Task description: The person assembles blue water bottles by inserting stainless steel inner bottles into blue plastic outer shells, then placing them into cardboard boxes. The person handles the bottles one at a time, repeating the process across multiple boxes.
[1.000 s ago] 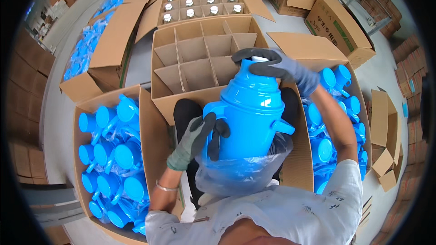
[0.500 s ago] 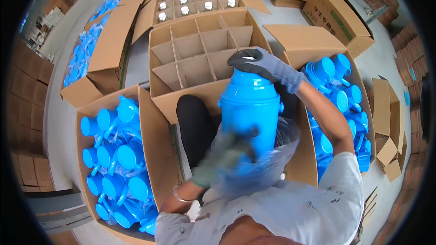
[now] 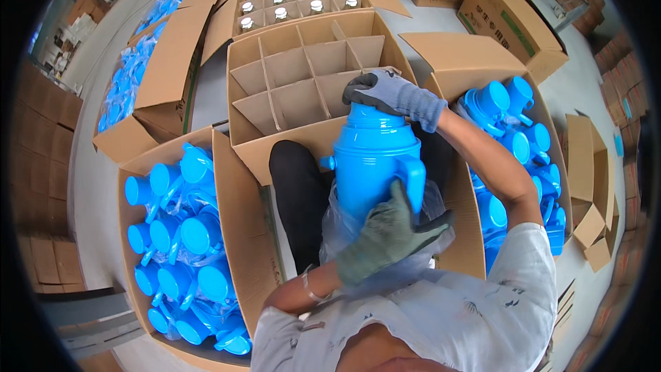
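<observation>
Between my knees stands a blue plastic thermos jug (image 3: 368, 155), slightly tilted, its handle (image 3: 413, 182) facing right and a small knob on its left side. My right hand (image 3: 396, 93), in a blue-grey glove with dark fingers, curls over the jug's top from above. Lower down, my left hand (image 3: 389, 234) in a grey-green glove lies against the jug's near side below the handle, fingers and thumb spread apart. A clear plastic bag (image 3: 437, 203) bunches around the jug's lower part. The jug's base is hidden behind my left hand and the bag.
A divided carton (image 3: 265, 134) with bare compartments stands just ahead. Beyond it, white-capped bottles (image 3: 316, 6) fill another carton. Cartons of blue jugs flank me, left (image 3: 237, 234) and right (image 3: 468, 241). An open carton (image 3: 585, 158) lies on the floor at far right.
The jug has turned, bringing its handle into view on the right. My left hand has moved right and its fingers have spread. My right hand stays on top.
</observation>
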Action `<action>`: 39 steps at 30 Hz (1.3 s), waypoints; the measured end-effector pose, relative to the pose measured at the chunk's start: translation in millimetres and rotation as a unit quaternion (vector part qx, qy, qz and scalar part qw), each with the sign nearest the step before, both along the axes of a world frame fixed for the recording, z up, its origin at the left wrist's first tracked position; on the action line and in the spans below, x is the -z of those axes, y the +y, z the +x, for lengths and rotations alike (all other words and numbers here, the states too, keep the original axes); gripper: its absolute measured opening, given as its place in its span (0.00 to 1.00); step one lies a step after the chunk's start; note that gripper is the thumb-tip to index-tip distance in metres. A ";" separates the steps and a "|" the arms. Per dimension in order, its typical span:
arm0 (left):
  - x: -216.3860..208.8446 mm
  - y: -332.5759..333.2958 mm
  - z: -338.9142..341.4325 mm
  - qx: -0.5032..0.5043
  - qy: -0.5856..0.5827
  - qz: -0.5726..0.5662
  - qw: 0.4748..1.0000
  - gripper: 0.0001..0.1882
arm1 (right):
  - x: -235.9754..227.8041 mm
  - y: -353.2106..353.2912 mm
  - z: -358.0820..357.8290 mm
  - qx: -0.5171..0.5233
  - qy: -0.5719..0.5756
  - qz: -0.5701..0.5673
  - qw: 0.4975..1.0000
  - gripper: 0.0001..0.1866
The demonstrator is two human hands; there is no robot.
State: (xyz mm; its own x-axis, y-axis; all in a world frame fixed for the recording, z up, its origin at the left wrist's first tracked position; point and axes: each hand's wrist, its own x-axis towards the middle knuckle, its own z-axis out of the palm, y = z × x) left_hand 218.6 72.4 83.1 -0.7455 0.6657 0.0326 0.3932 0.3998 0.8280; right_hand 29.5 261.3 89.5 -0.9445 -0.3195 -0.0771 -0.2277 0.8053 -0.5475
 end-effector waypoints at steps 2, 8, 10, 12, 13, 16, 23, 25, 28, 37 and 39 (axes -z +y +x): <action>24.2 8.6 -4.9 0.109 0.050 -0.035 0.992 0.41 | -24.1 -5.8 4.2 -0.014 0.003 -0.008 1.000 0.23; 22.2 -91.6 -60.0 -0.028 -0.401 0.303 0.864 0.25 | -18.2 21.5 0.1 -0.308 0.101 -0.230 0.918 0.20; 6.4 -63.3 -33.6 -0.025 -0.228 0.268 0.936 0.26 | 29.2 18.0 -16.3 -0.316 0.189 -0.228 0.901 0.15; -28.2 -54.7 -29.9 -0.015 -0.151 0.097 0.984 0.34 | 19.8 7.2 -6.1 -0.251 0.080 -0.243 0.933 0.14; -22.6 -57.6 -28.1 0.011 -0.035 0.088 0.995 0.35 | 9.8 3.2 -7.7 -0.222 0.030 -0.245 0.943 0.14; -47.8 -72.6 -46.2 0.103 -0.256 -0.012 0.961 0.36 | 11.0 14.2 -3.2 -0.331 0.214 -0.268 0.879 0.15; -88.0 -71.3 -100.0 0.218 0.469 -0.078 0.853 0.34 | -25.2 0.0 17.0 -0.230 -0.047 -0.383 0.893 0.20; -95.3 -32.3 -98.9 0.390 0.522 -0.082 0.754 0.28 | -25.8 -20.7 5.4 -0.335 0.103 -0.385 0.853 0.23; -82.7 -23.5 -93.4 0.342 0.362 -0.067 0.864 0.23 | -51.6 -13.6 68.4 -0.090 0.050 -0.403 0.909 0.32; -119.7 -29.0 -120.8 0.190 0.361 -0.225 0.885 0.22 | -14.5 50.9 202.6 -0.183 0.268 0.019 0.946 0.26; -127.4 -36.1 -118.0 0.144 0.371 -0.259 0.880 0.21 | -57.5 36.1 154.3 -0.096 0.407 -0.064 0.906 0.21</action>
